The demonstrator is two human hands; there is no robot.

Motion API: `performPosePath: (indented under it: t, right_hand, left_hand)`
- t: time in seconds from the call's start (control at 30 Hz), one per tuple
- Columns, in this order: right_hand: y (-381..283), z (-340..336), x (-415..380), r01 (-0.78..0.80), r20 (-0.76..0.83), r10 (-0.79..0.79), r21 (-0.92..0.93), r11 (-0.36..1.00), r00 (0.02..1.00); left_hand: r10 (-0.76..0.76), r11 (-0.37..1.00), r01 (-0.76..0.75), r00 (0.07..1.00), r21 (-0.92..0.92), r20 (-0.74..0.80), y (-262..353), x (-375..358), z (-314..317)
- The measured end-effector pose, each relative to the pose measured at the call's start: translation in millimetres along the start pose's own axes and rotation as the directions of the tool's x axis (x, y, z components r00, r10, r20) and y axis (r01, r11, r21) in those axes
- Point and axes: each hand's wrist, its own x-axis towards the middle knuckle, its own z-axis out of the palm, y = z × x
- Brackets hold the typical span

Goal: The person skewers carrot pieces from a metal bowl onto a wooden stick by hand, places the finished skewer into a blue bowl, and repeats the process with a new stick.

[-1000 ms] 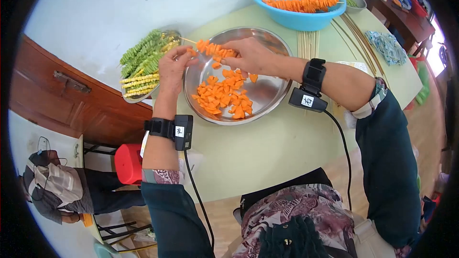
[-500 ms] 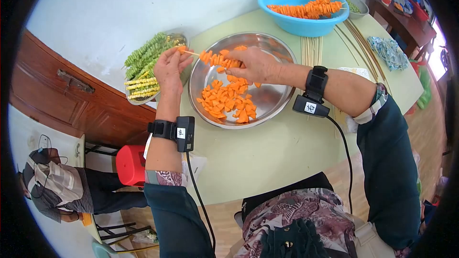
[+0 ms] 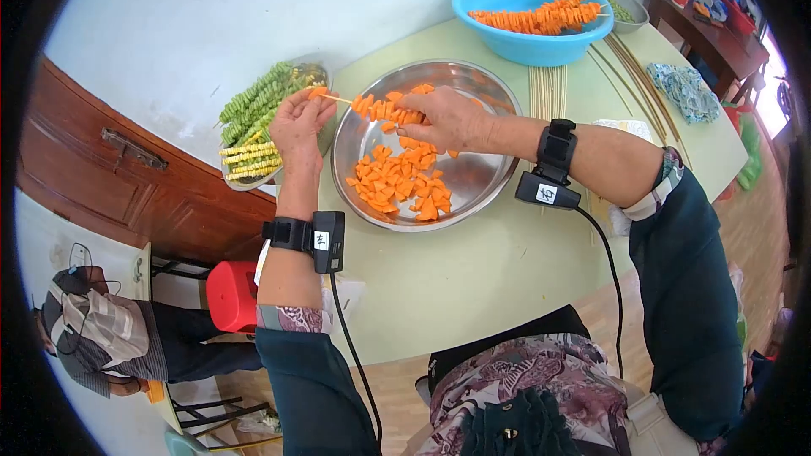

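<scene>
My right hand (image 3: 449, 118) is wrapped round a thin wooden skewer (image 3: 340, 100) threaded with carrot slices (image 3: 372, 107), above a wide steel basin (image 3: 483, 194). The skewer's bare end points left, toward my left hand (image 3: 296, 128). Between the thumb and fingers of that hand a carrot piece (image 3: 318, 92) is pinched, right at the skewer's tip. Loose carrot pieces (image 3: 390, 179) lie heaped in the basin below. The part of the skewer inside my right palm is hidden.
A blue tub (image 3: 541, 52) with carrot skewers stands at the back. Bare bamboo sticks (image 3: 549, 91) lie beside the basin. Left of it, a tray (image 3: 253, 183) carries green and yellow skewers. A person (image 3: 110, 321) is at the far left, near a red stool (image 3: 231, 295).
Both hands keep their grips almost in place. The carrot piece in my left hand sits slightly lower at the skewer's tip, and the whole view has shifted a little.
</scene>
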Motion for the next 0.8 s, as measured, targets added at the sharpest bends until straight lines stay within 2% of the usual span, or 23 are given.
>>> performPosePath:
  t: [0.17,0.6,0.67,0.8]
  right_hand:
    - [-2.8,-1.1,-1.3,-0.038,0.03,0.036,0.038,0.999,0.999]
    - [-4.8,3.8,-6.3,0.015,-0.002,-0.015,0.012,1.0,1.0]
    - [-7.9,0.9,-6.1,-0.007,0.077,0.008,-0.022,1.0,0.997]
    - [-11.3,-1.1,-7.5,-0.019,0.097,0.023,-0.034,0.999,0.995]
  left_hand:
    - [-0.014,0.999,0.016,0.999,0.044,-0.032,3.7,-2.1,2.3]
    - [0.029,0.999,-0.026,0.997,0.047,-0.071,3.0,-3.3,6.2]
    - [0.035,0.999,-0.032,0.997,0.044,-0.07,3.1,-4.2,7.2]
    - [0.048,0.997,-0.043,0.997,0.065,-0.063,3.4,-4.6,8.0]
